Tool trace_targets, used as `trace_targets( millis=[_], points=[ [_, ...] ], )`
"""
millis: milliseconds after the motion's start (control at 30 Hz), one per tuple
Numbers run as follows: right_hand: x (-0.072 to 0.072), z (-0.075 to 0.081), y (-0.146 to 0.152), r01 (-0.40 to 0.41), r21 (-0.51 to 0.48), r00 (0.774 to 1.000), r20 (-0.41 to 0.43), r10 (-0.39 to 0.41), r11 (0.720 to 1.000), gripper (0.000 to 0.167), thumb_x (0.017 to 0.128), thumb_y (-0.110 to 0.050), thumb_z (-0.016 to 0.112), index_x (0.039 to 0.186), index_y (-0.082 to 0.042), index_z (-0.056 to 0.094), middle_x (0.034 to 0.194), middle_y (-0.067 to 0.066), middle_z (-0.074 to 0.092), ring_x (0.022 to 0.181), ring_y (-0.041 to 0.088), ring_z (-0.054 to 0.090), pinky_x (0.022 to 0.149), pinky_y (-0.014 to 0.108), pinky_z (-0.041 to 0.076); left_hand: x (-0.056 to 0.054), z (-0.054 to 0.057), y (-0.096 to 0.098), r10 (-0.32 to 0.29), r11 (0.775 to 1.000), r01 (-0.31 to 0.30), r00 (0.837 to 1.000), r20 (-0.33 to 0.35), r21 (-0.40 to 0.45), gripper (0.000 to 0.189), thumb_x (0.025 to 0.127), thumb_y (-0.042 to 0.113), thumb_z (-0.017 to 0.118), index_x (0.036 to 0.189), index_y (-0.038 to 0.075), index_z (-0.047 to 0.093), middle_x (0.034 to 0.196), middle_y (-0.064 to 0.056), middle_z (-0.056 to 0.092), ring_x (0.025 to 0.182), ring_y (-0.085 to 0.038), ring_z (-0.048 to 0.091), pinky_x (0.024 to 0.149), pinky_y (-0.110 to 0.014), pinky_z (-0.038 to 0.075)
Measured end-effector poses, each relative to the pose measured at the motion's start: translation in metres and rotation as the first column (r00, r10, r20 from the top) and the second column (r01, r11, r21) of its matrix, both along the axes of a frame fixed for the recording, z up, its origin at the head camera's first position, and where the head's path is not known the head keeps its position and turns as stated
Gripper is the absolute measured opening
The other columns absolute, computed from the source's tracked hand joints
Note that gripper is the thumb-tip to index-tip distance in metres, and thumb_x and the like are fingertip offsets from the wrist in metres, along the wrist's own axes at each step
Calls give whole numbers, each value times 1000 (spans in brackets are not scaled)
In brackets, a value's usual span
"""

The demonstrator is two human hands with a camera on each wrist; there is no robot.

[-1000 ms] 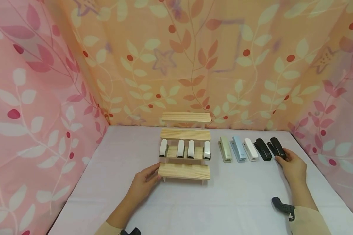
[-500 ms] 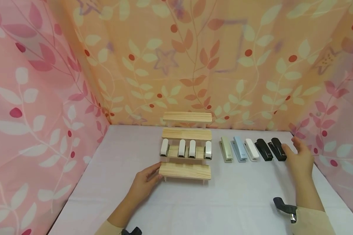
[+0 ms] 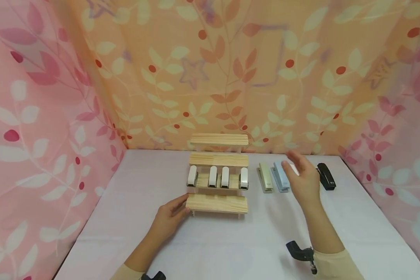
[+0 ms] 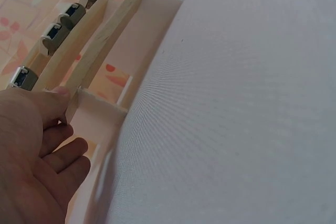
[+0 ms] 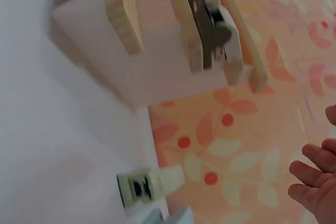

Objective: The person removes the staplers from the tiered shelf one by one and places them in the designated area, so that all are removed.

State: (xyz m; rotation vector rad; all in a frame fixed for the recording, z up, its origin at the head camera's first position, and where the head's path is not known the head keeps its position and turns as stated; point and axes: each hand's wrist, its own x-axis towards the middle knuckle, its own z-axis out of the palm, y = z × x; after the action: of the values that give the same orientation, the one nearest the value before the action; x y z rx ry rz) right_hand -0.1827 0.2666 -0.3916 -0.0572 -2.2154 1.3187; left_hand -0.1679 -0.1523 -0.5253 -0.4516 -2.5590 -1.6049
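Note:
A tiered wooden display shelf (image 3: 217,203) stands mid-table. My left hand (image 3: 168,221) grips the left end of its lowest board, thumb and index finger at the board in the left wrist view. Several white staplers (image 3: 213,177) stand in a row on the second tier from the bottom. My right hand (image 3: 304,184) is raised over the row of loose staplers, fingers extended and holding nothing. To its left lie a green stapler (image 3: 265,177) and a light blue stapler (image 3: 280,177). A black stapler (image 3: 326,177) lies to its right. The hand mostly hides the staplers between.
A white cloth covers the table (image 3: 252,249). An orange floral curtain (image 3: 168,77) hangs behind, with pink floral curtains at both sides. The two upper boards (image 3: 218,159) of the shelf rise toward the back.
My right hand has let go of the rightmost black stapler, lifted away and swung left over the row. My left hand stays at the shelf's lowest board.

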Motion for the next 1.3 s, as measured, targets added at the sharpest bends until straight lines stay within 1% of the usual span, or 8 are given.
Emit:
trace_targets(
  millis=[67, 233, 333, 500, 667, 800, 933, 1300],
  points=[
    [0, -4, -20, -40, 20, 999, 3, 40, 999, 45, 100, -24, 70, 142, -9, 61, 140, 7, 66, 136, 24, 57, 116, 29, 45, 0, 0, 0, 2, 1000, -2, 1000, -6, -1, 52, 93, 33, 76, 141, 19, 64, 144, 0, 62, 133, -24, 59, 114, -42, 47],
    [4, -12, -53, -127, -1, 991, 35, 127, 992, 50, 99, -27, 71, 144, -9, 58, 144, 5, 62, 140, 22, 53, 118, 41, 43, -1, 0, 0, -6, 1000, 6, 1000, -8, 1, 51, 94, 31, 76, 141, 19, 63, 144, 0, 62, 133, -23, 59, 114, -42, 47],
    [8, -18, -64, -160, -5, 985, 66, 160, 987, 55, 98, -31, 72, 146, -10, 55, 146, 3, 60, 142, 21, 51, 117, 43, 44, -1, 1, 0, -11, 1000, 11, 1000, -9, 1, 51, 94, 30, 76, 141, 18, 63, 144, 0, 62, 134, -23, 58, 114, -42, 47],
    [12, -26, -77, -184, 27, 979, 99, 180, 983, 61, 97, -38, 73, 148, -12, 54, 148, 4, 58, 142, 22, 50, 118, 47, 43, 0, 3, -1, -10, 1000, 10, 1000, -4, 1, 51, 94, 30, 75, 141, 18, 63, 144, -1, 61, 133, -24, 59, 113, -41, 48],
    [16, -35, -88, -216, 37, 972, 107, 211, 976, 65, 94, -37, 76, 148, -7, 53, 149, 6, 57, 142, 23, 50, 119, 44, 43, 0, 2, -1, -6, 1000, 6, 1000, 8, -4, 52, 94, 32, 75, 142, 18, 62, 145, -1, 60, 134, -26, 58, 113, -41, 48],
    [17, -42, -94, -209, 42, 973, 112, 204, 977, 67, 93, -32, 79, 149, -7, 52, 151, 8, 55, 142, 25, 50, 118, 44, 44, 1, 2, -1, -5, 1000, 5, 1000, 14, 0, 51, 94, 32, 75, 142, 19, 63, 146, -1, 60, 134, -27, 58, 114, -42, 47],
    [17, -47, -96, -188, 54, 976, 124, 180, 981, 71, 92, -30, 80, 151, -7, 50, 153, 10, 53, 144, 29, 48, 119, 48, 43, 1, 2, 0, -4, 1000, 4, 1000, 21, -4, 52, 94, 32, 75, 142, 19, 62, 146, 0, 60, 134, -27, 58, 114, -43, 47],
    [13, -57, -99, -195, 83, 965, 196, 176, 977, 79, 90, -31, 82, 153, -2, 45, 155, 14, 48, 142, 32, 48, 115, 47, 46, 2, 4, 1, -6, 1000, 6, 1000, 14, -3, 51, 94, 29, 75, 142, 17, 62, 146, -1, 60, 135, -27, 57, 113, -40, 48]
  ],
)
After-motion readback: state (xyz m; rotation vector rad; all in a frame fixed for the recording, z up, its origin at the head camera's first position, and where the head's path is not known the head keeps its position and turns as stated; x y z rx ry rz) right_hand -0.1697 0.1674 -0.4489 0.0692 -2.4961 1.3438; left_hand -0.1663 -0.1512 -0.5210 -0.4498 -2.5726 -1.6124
